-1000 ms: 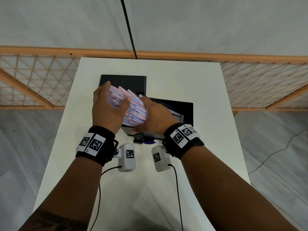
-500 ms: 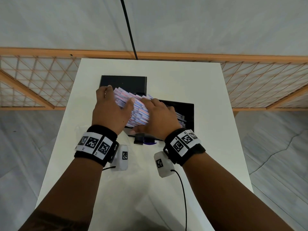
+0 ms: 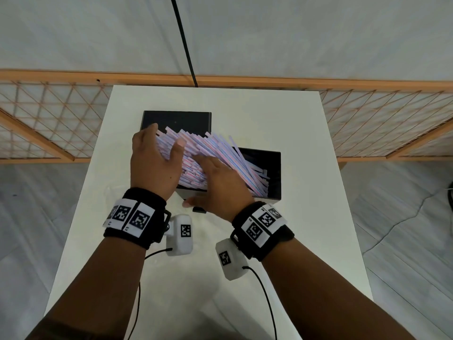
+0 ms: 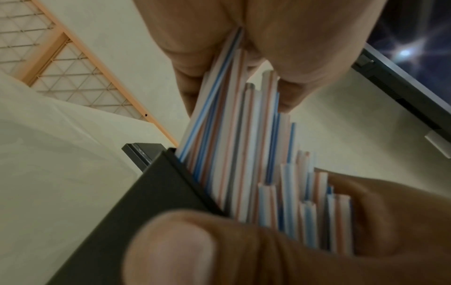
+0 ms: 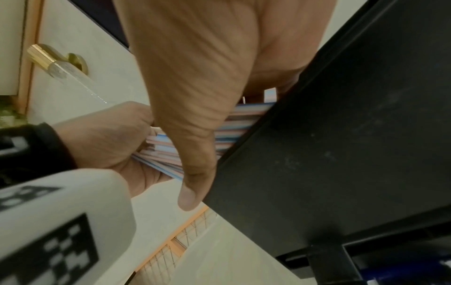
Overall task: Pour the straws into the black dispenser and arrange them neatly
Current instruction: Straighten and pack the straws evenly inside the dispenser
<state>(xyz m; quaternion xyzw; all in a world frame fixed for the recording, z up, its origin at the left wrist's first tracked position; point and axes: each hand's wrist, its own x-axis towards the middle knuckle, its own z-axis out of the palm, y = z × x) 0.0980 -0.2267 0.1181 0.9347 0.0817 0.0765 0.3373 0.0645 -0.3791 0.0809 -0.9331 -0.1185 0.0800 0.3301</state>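
A thick bundle of blue- and red-striped straws (image 3: 215, 148) fans out slantwise from my left hand down into the open black dispenser (image 3: 274, 173) on the white table (image 3: 245, 114). My left hand (image 3: 166, 143) grips the straws' left ends, thumb on top and fingers behind. In the left wrist view the straws (image 4: 244, 144) run between those fingers into the dispenser's wall (image 4: 136, 202). My right hand (image 3: 215, 177) lies palm down on the straws with its thumb stretched along the dispenser's front wall (image 5: 341, 154). Its fingertips are hidden.
The dispenser's black lid (image 3: 186, 120) lies flat behind my left hand. A small black knob (image 3: 198, 209) sticks out at the dispenser's front. A wooden lattice railing (image 3: 49, 119) runs behind and beside the table, and a black cable (image 3: 183, 45) hangs at the back.
The bundle has gone from a tight bunch held between both hands to a fan spilling rightwards into the dispenser. My right hand has slid onto the straws.
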